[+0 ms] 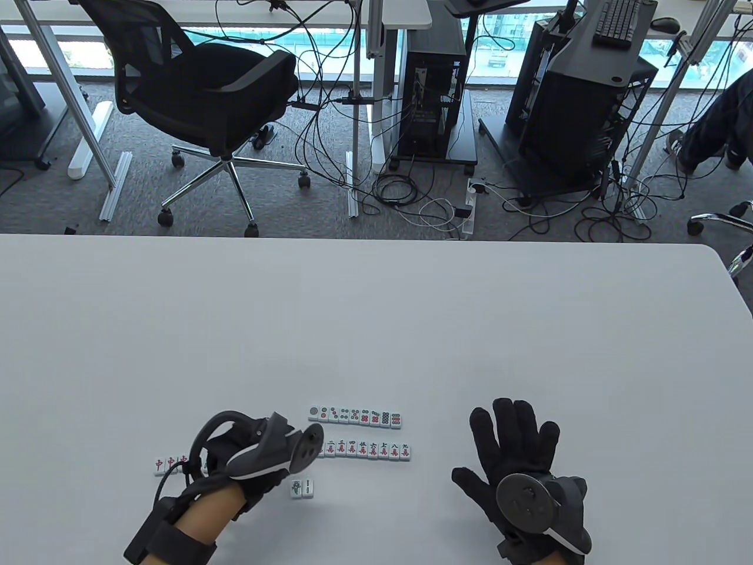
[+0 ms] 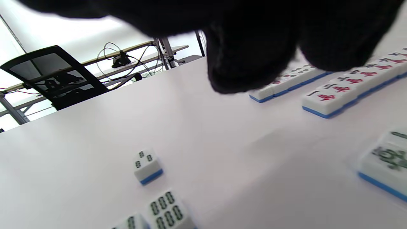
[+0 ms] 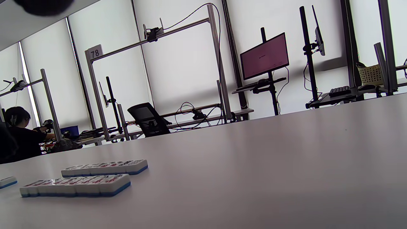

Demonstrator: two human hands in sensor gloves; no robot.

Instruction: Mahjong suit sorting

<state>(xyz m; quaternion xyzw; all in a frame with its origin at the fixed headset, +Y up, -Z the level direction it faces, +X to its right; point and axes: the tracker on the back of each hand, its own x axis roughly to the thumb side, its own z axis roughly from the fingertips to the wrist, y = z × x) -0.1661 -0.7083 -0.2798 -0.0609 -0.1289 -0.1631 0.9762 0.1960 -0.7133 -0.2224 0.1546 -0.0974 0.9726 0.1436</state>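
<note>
On the white table [image 1: 376, 329], right hand [image 1: 517, 465] flat, fingers spread wide, holding nothing, left hand [image 1: 253, 453] grip unclear.

Bright, even daylight comes from the windows [image 3: 178, 63] beyond the hands, blown out white in both wrist views. The table [image 1: 376, 318] shows only faint shadows. The left wrist view is soft, its nearest tiles [image 2: 386, 162] blurred.

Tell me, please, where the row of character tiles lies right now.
In the table view the row of character tiles lies near the front edge, just behind-right of the left hand and directly in front of the row of dot tiles.
</note>
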